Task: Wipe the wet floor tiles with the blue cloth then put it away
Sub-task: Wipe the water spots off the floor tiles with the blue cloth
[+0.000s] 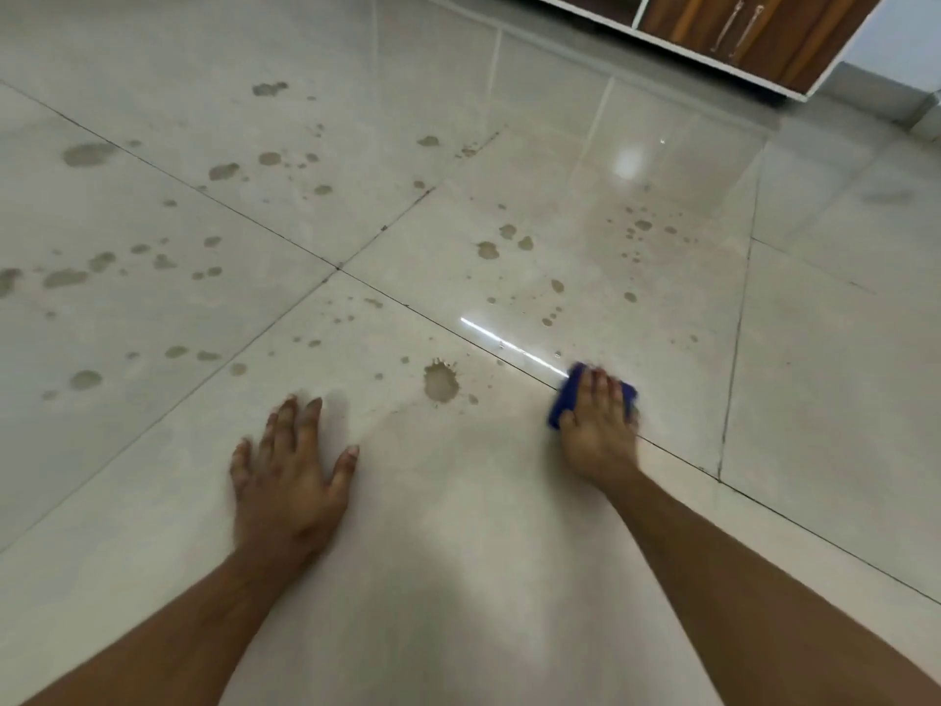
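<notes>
My right hand (598, 425) presses flat on a folded blue cloth (564, 400), which lies on a grout line of the glossy beige floor tiles (458, 527). Most of the cloth is hidden under my fingers. My left hand (290, 471) rests palm down on the tile with fingers spread, holding nothing. A large wet splash (441, 383) sits between the two hands, just ahead of them. Many smaller wet spots (489, 249) dot the tiles farther ahead and to the left.
A wooden cabinet (753, 33) with a white frame and metal handles stands at the far right. A pale wall base (896, 79) runs beside it. Dark grout lines (336, 268) cross the floor. The tile near me looks dull and smeared.
</notes>
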